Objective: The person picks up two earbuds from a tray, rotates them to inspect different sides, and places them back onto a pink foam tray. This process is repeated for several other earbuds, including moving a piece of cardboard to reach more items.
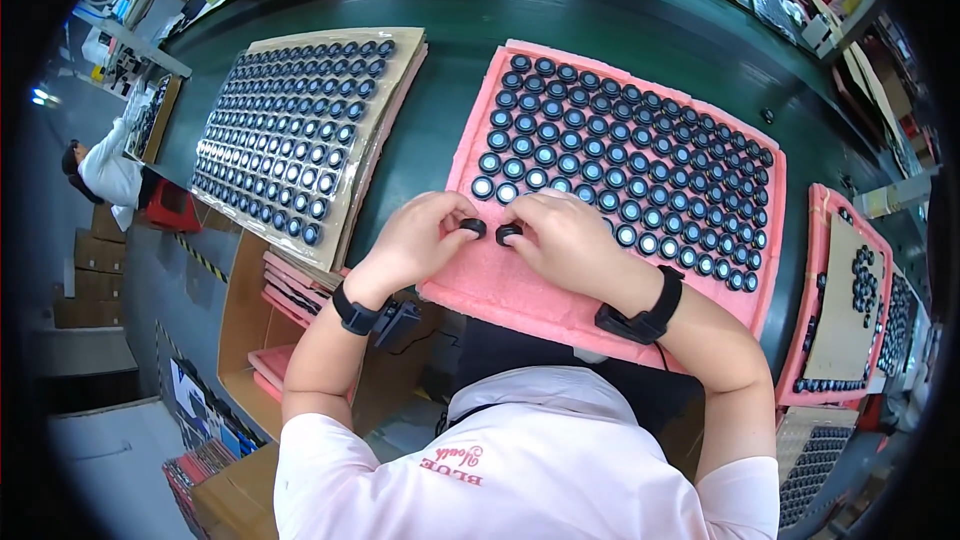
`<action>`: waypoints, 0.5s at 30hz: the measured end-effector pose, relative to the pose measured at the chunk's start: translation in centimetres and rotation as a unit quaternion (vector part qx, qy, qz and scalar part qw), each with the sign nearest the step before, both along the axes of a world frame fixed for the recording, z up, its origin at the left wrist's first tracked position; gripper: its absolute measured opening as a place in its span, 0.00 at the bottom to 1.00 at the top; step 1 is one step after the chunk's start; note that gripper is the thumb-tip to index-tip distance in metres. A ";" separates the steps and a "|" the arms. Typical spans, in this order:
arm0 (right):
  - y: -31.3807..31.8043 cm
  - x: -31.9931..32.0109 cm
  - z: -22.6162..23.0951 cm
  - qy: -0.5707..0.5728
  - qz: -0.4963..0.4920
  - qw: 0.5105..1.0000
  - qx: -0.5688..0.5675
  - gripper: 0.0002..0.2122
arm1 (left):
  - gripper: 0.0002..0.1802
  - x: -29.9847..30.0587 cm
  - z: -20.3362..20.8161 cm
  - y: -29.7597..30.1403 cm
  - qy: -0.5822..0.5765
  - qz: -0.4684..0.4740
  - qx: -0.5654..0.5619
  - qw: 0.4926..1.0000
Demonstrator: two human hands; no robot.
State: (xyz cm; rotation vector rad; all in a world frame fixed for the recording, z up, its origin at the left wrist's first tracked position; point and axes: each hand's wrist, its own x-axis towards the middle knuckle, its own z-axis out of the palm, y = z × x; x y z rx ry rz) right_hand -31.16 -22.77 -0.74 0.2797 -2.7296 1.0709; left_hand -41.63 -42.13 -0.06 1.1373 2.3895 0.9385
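Directly in front of me lies a pink foam tray (490,278) with rows of small round black parts (568,140) that have pale, shiny centres. Over its near left corner, my left hand (420,238) pinches one round black part (473,227) between thumb and fingertips. Close beside it, my right hand (572,242) grips a second round black part (508,234) the same way. A small gap separates the two held pieces, just below the nearest row. My right hand and forearm hide some of the parts in the tray. Dark bands circle both wrists.
To the left, a cardboard-backed sheet (330,258) carries more such parts in rows. Both rest on a green tabletop (450,0). Another pink tray (815,240) stands at the right. Below left is a cardboard box (238,325) with pink trays. A person (105,172) is far left.
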 end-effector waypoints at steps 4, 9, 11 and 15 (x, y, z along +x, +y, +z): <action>-0.5 -1.4 -1.4 0.003 -0.003 0.998 0.060 0.07 | 0.11 -0.7 -0.8 0.7 0.028 -0.015 -0.026 0.999; -0.6 -2.2 -2.6 0.061 -0.009 0.991 0.119 0.06 | 0.12 -1.3 -1.6 0.7 0.193 -0.048 0.039 0.979; -0.6 -2.2 -2.6 0.073 -0.012 0.989 0.125 0.06 | 0.13 -1.2 -1.4 0.5 0.189 -0.048 0.037 0.980; -0.2 -1.8 -1.9 0.064 0.005 0.989 0.134 0.08 | 0.14 -0.8 -1.6 0.0 0.192 -0.046 0.024 0.980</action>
